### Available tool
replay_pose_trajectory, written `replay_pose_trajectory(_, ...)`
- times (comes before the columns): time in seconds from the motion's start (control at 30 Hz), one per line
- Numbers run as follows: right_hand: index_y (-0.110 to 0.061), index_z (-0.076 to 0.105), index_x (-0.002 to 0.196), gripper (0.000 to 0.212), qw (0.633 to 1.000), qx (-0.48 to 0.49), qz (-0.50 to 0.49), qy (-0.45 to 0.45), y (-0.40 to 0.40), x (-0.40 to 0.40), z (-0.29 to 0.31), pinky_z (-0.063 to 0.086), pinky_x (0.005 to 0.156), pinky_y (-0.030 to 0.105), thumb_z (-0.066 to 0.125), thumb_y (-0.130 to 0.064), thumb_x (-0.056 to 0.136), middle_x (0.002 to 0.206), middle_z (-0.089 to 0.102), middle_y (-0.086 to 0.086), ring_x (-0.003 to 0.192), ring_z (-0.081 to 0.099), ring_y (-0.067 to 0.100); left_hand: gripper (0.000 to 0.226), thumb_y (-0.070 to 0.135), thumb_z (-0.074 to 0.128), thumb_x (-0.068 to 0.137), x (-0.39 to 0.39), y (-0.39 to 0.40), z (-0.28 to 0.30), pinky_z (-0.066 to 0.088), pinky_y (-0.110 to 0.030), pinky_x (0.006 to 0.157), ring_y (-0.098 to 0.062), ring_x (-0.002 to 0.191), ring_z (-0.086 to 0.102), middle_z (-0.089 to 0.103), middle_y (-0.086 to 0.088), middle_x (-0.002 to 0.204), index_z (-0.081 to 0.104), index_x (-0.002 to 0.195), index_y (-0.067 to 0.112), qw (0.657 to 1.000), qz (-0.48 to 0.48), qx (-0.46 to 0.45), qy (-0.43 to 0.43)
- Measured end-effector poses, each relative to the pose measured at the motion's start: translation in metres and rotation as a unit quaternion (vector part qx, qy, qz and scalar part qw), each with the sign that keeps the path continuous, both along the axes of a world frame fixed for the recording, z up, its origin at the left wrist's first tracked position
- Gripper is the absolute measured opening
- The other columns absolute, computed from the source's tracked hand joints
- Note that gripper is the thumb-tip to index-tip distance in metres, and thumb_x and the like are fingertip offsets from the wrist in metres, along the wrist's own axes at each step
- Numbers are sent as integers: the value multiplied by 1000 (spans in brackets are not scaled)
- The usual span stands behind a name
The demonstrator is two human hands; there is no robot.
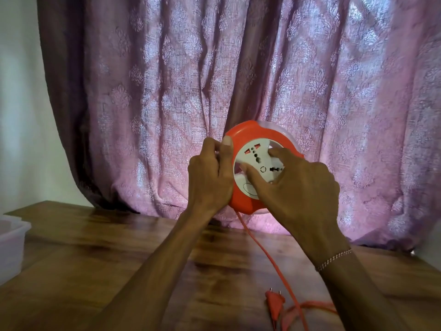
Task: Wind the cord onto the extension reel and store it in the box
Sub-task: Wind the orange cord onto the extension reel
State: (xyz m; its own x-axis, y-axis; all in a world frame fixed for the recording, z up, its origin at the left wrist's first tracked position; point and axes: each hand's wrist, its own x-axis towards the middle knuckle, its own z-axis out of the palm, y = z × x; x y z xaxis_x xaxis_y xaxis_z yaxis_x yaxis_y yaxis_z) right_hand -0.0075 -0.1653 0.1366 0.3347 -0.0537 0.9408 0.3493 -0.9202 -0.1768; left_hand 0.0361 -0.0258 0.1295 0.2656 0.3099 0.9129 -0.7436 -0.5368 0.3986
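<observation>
Both hands hold the extension reel [260, 167] above the tabletop [100, 254]: the left hand [210, 174] grips its nine-o'clock rim to steady it, the right hand [292, 181] pinches the white hub, apparently to wind the cord [272, 256] trailing toward six o'clock.

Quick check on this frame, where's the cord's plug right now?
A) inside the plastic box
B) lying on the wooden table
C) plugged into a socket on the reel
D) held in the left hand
B: the orange plug lies on the wooden table beside loose cord, while the left hand and right hand both hold the reel up above it.
</observation>
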Motion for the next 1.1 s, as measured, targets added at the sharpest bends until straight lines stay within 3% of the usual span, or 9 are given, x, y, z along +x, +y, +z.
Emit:
replay_pose_trajectory(0.1, -32, 65, 108, 43, 999, -36, 3, -38, -5, -5, 6, 45, 60, 32, 58, -67, 83, 79, 72, 0, 78, 65, 28, 30, 32, 42, 103, -1, 1, 1, 32, -5, 47, 9, 52, 54, 46, 17, 51, 46, 79, 14, 1000, -2, -2, 2)
replay_pose_trajectory(0.2, -32, 66, 106, 19, 990, -125, 64, -14, -16, -6, 11, 51, 64, 38, 67, -36, 88, 101, 67, -1, 97, 52, 25, 34, 38, 40, 102, 0, 4, 1, 31, -10, 47, 6, 51, 52, 46, 16, 50, 45, 77, 16, 1000, -2, -11, 0)
replay_pose_trajectory(0.37, -45, 58, 126, 67, 966, -228, 78, 96, -15, -5, 8, 54, 72, 46, 68, 0, 77, 139, 45, 9, 122, 38, 34, 34, 42, 38, 100, 1, 6, 1, 32, -15, 46, 1, 53, 53, 49, 13, 55, 45, 78, 17, 1000, 2, -11, -4)
replay_pose_trajectory(0.5, -49, 54, 129, 74, 964, -232, 75, 104, -10, 0, 6, 54, 77, 45, 63, 3, 78, 142, 40, 9, 126, 36, 33, 35, 44, 37, 100, 3, 6, 0, 31, -16, 46, -1, 53, 52, 49, 13, 54, 45, 78, 18, 1000, 13, -10, 0)
replay_pose_trajectory(0.7, -50, 57, 126, 64, 972, -228, 45, 21, -11, 4, 2, 51, 69, 36, 66, -8, 78, 128, 54, 9, 113, 50, 31, 34, 41, 38, 100, 5, 7, 0, 32, -12, 47, 2, 54, 53, 49, 15, 55, 46, 79, 16, 1000, 14, -8, -4)
replay_pose_trajectory(0.83, -57, 46, 133, 59, 986, -161, 25, 25, -7, -2, 0, 51, 70, 35, 65, -44, 78, 109, 64, 1, 101, 60, 26, 33, 43, 39, 99, 4, 5, 0, 30, -22, 47, -3, 48, 48, 46, 12, 51, 44, 77, 19, 1000, 12, -9, -7)
replay_pose_trajectory(0.93, -51, 51, 133, 64, 997, -68, 41, 16, -2, -1, -2, 56, 76, 38, 61, -71, 73, 99, 75, -3, 92, 68, 29, 33, 43, 39, 99, 4, 4, 1, 31, -32, 49, -4, 48, 44, 45, 12, 50, 43, 76, 20, 1000, 14, -9, -9)
replay_pose_trajectory(1.03, -41, 59, 130, 69, 998, -18, 64, 9, 0, 0, -2, 55, 80, 40, 59, -77, 71, 92, 77, 0, 90, 70, 29, 35, 44, 38, 99, 3, 4, 1, 36, -33, 50, -8, 50, 46, 47, 11, 51, 45, 77, 18, 1000, 6, -9, -8)
replay_pose_trajectory(1.1, -36, 60, 130, 70, 997, -9, 72, 3, 2, -1, -2, 56, 80, 41, 55, -77, 74, 90, 77, 2, 88, 71, 30, 35, 44, 38, 99, 3, 4, 1, 34, -26, 49, -5, 49, 47, 46, 12, 52, 45, 77, 17, 1000, 9, -9, -10)
